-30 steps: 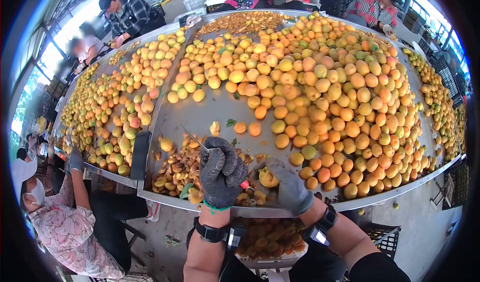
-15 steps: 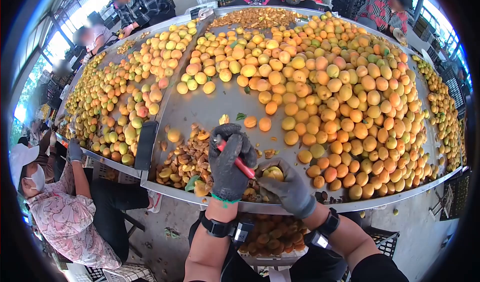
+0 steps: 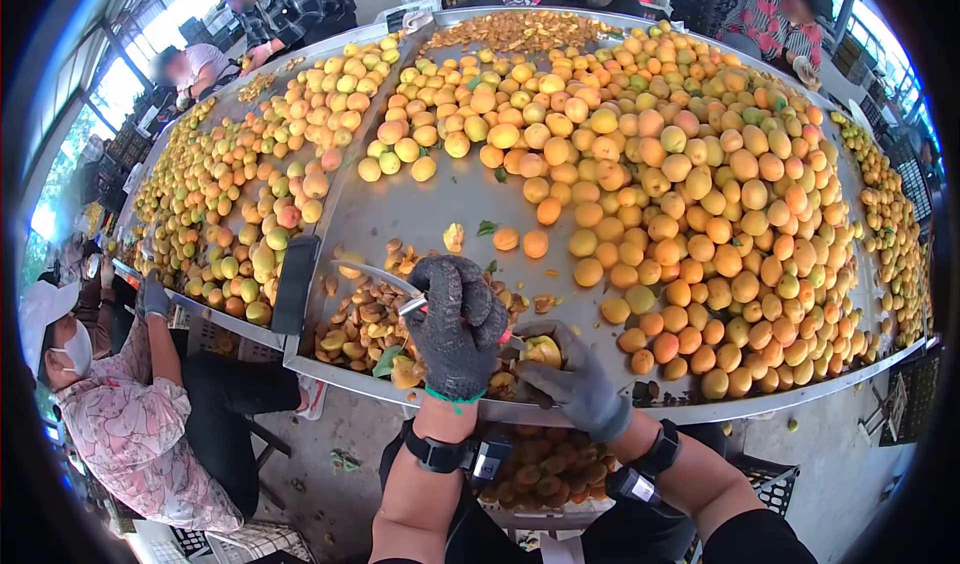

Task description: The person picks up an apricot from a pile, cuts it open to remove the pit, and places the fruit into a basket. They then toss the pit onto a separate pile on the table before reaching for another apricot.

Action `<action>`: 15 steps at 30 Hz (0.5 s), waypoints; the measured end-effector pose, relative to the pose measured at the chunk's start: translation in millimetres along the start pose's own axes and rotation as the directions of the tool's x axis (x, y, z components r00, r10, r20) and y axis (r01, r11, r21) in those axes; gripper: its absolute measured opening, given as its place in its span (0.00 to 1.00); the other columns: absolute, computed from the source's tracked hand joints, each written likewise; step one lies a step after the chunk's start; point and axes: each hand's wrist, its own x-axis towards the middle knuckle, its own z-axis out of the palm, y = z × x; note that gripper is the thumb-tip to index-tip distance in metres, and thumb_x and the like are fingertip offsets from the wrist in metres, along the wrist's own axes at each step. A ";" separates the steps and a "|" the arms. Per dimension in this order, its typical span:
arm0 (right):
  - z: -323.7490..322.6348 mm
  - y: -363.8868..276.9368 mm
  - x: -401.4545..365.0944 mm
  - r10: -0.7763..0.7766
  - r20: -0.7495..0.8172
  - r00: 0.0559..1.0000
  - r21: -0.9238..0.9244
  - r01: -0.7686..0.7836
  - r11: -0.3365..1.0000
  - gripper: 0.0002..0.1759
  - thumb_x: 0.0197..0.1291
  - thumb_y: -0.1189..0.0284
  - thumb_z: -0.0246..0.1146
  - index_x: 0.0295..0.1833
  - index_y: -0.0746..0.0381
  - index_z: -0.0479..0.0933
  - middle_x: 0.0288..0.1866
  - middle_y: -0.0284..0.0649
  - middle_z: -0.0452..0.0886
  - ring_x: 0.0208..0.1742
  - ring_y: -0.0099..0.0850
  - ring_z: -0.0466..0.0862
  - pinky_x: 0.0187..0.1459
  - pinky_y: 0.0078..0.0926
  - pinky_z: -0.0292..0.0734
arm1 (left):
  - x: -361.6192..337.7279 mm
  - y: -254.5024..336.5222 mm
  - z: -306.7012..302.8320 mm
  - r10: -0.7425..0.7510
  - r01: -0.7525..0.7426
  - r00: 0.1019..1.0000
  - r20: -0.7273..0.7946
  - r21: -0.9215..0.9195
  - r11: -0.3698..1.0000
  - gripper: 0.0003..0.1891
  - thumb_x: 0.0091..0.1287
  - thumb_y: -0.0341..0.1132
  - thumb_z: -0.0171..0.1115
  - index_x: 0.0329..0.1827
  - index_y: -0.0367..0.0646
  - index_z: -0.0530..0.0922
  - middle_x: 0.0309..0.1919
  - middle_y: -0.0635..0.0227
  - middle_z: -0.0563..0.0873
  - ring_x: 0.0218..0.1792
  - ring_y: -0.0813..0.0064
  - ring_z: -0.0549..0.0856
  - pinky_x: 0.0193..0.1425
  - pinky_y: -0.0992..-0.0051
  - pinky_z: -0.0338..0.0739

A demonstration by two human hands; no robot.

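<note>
My left hand (image 3: 458,329), in a dark knit glove, is closed round a red-handled knife (image 3: 378,277). Its blade points up and left over the scrap pile, and a bit of red shows at the hand's right side. In a grey glove, my right hand (image 3: 582,389) grips a yellow apricot (image 3: 543,352) that looks cut, close beside the left hand. Pits and apricot pieces (image 3: 365,316) lie heaped at the left hand's far side. Two whole apricots (image 3: 507,239) rest on the metal table (image 3: 390,209) beyond the hands.
Many apricots (image 3: 700,204) are piled on the right, with more behind a metal divider (image 3: 358,144) on the left. A dark block (image 3: 295,286) stands at the divider's near end. Below the rim sits a crate of apricot pieces (image 3: 545,469). Several people work around the table.
My left hand has turned the knife, so the blade now shows at upper left and the red handle is mostly hidden. More of the apricot's pale cut surface shows in my right hand.
</note>
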 end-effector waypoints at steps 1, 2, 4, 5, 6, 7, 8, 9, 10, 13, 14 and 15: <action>4.6 -3.0 0.9 0.015 -0.068 0.998 0.015 -0.014 1.000 0.22 0.62 0.75 0.65 0.60 0.61 0.67 0.42 0.34 0.77 0.33 0.17 0.76 0.34 0.17 0.74 | -1.1 0.3 1.5 0.019 -0.021 1.000 0.017 0.078 0.997 0.10 0.74 0.44 0.54 0.40 0.48 0.74 0.19 0.74 0.70 0.11 0.83 0.63 0.13 0.81 0.58; 7.9 -4.1 1.8 0.032 -0.137 0.990 0.033 -0.027 0.999 0.21 0.64 0.75 0.63 0.61 0.60 0.66 0.41 0.33 0.77 0.30 0.15 0.74 0.30 0.16 0.72 | -1.8 -0.6 1.5 0.020 -0.022 1.000 0.016 0.079 0.997 0.10 0.74 0.44 0.54 0.40 0.48 0.74 0.19 0.74 0.70 0.11 0.83 0.63 0.13 0.81 0.58; 10.5 0.8 2.5 0.028 -0.147 0.989 0.061 -0.019 0.998 0.20 0.65 0.75 0.62 0.60 0.60 0.67 0.41 0.33 0.77 0.30 0.14 0.74 0.31 0.15 0.72 | -2.6 -2.9 1.5 0.056 -0.057 0.998 0.017 0.085 0.995 0.10 0.74 0.43 0.54 0.40 0.48 0.73 0.19 0.74 0.70 0.11 0.82 0.62 0.13 0.81 0.58; 11.2 3.0 2.1 0.026 -0.157 0.987 0.090 -0.012 0.996 0.19 0.66 0.75 0.62 0.59 0.60 0.67 0.41 0.33 0.77 0.31 0.14 0.74 0.31 0.15 0.72 | -3.2 -3.4 1.9 0.055 -0.056 0.998 0.015 0.085 0.995 0.10 0.74 0.43 0.54 0.40 0.48 0.73 0.19 0.74 0.70 0.11 0.82 0.62 0.13 0.81 0.58; 11.5 3.3 1.2 0.029 -0.157 0.987 0.091 -0.014 0.996 0.19 0.66 0.75 0.62 0.59 0.60 0.67 0.41 0.33 0.77 0.31 0.14 0.74 0.31 0.15 0.72 | -3.9 -3.3 2.8 0.055 -0.057 0.998 0.023 0.077 0.995 0.09 0.74 0.43 0.55 0.40 0.48 0.73 0.19 0.73 0.70 0.11 0.82 0.63 0.13 0.80 0.59; 11.6 2.7 0.6 -0.003 -0.177 0.984 -0.004 0.003 1.000 0.17 0.66 0.75 0.61 0.59 0.61 0.67 0.42 0.35 0.78 0.32 0.17 0.76 0.34 0.18 0.73 | -4.0 -3.0 3.3 0.057 -0.059 0.998 0.032 0.070 0.996 0.09 0.74 0.42 0.55 0.40 0.48 0.73 0.19 0.73 0.70 0.11 0.82 0.63 0.13 0.80 0.59; 11.7 2.6 0.3 -0.037 -0.193 0.980 -0.100 0.018 0.995 0.16 0.67 0.74 0.60 0.58 0.61 0.68 0.42 0.37 0.78 0.34 0.20 0.78 0.36 0.20 0.74 | -3.4 -3.2 1.6 0.058 -0.060 0.998 0.031 0.070 0.996 0.09 0.74 0.42 0.55 0.40 0.48 0.73 0.19 0.73 0.70 0.11 0.82 0.63 0.13 0.80 0.59; 12.1 3.1 0.4 -0.037 -0.193 0.981 -0.100 0.018 0.995 0.16 0.67 0.74 0.60 0.58 0.61 0.68 0.42 0.37 0.78 0.34 0.20 0.78 0.36 0.20 0.74 | -2.4 -3.7 -1.4 0.054 -0.056 0.998 0.044 0.048 0.997 0.09 0.74 0.42 0.55 0.40 0.48 0.73 0.19 0.73 0.70 0.11 0.82 0.63 0.13 0.80 0.59; 12.6 3.9 0.7 -0.160 -0.200 0.967 -0.249 0.108 0.962 0.16 0.67 0.74 0.60 0.58 0.62 0.68 0.43 0.40 0.78 0.37 0.25 0.79 0.39 0.23 0.75 | -1.9 -4.0 -2.8 0.051 -0.053 0.997 0.057 0.027 0.998 0.09 0.73 0.42 0.55 0.40 0.48 0.73 0.19 0.73 0.70 0.11 0.82 0.63 0.13 0.80 0.59; 14.2 8.5 0.9 -0.321 -0.207 0.924 -0.415 0.214 0.884 0.16 0.67 0.74 0.59 0.58 0.62 0.68 0.44 0.44 0.79 0.42 0.34 0.80 0.45 0.28 0.75 | -5.8 -3.4 5.1 0.035 -0.035 0.999 -0.004 -0.034 0.999 0.05 0.70 0.35 0.62 0.36 0.50 0.74 0.23 0.72 0.75 0.15 0.84 0.66 0.13 0.82 0.61; 14.8 9.9 0.8 -0.361 -0.226 0.905 -0.436 0.237 0.868 0.16 0.67 0.74 0.60 0.58 0.63 0.68 0.44 0.46 0.78 0.45 0.38 0.80 0.47 0.30 0.75 | -5.8 -4.8 4.4 0.034 -0.034 0.999 -0.005 -0.033 0.999 0.05 0.70 0.35 0.62 0.36 0.50 0.74 0.23 0.72 0.75 0.15 0.84 0.66 0.13 0.82 0.61; 15.3 9.5 0.3 -0.359 -0.227 0.906 -0.435 0.235 0.869 0.16 0.67 0.74 0.60 0.58 0.63 0.68 0.44 0.46 0.78 0.45 0.38 0.80 0.47 0.30 0.75 | -5.3 -6.9 3.1 0.019 -0.020 1.000 -0.014 -0.052 0.998 0.05 0.70 0.36 0.61 0.37 0.50 0.74 0.21 0.73 0.74 0.15 0.84 0.66 0.13 0.82 0.60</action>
